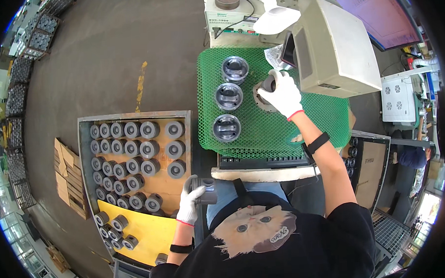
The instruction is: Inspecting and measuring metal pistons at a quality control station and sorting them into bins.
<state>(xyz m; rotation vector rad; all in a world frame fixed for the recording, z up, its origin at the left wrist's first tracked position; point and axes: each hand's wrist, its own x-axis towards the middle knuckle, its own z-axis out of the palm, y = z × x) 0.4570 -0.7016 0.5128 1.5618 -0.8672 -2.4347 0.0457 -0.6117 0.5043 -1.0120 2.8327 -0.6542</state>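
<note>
My left hand (188, 204), in a white glove, is closed around a dark grey piston (208, 192) just in front of my lap, beside the crate. Over the green mesh mat (311, 116), my gloved right hand (283, 94) has its thumb and fingers closed round another dark grey piston (269, 83), which the glove partly hides. That piston stands at a flat metal ring-like fixture (261, 100). Left of the fixture, three shiny pistons (229, 96) form a column on the mat, with their hollow sides up.
At the left stands a metal-edged crate (191, 140) with rows of pistons on cardboard and a yellow sheet (144, 227). A beige machine housing (340, 49) and a white lamp (275, 18) overhang the mat. A black keyboard (263, 162) lies under its near edge.
</note>
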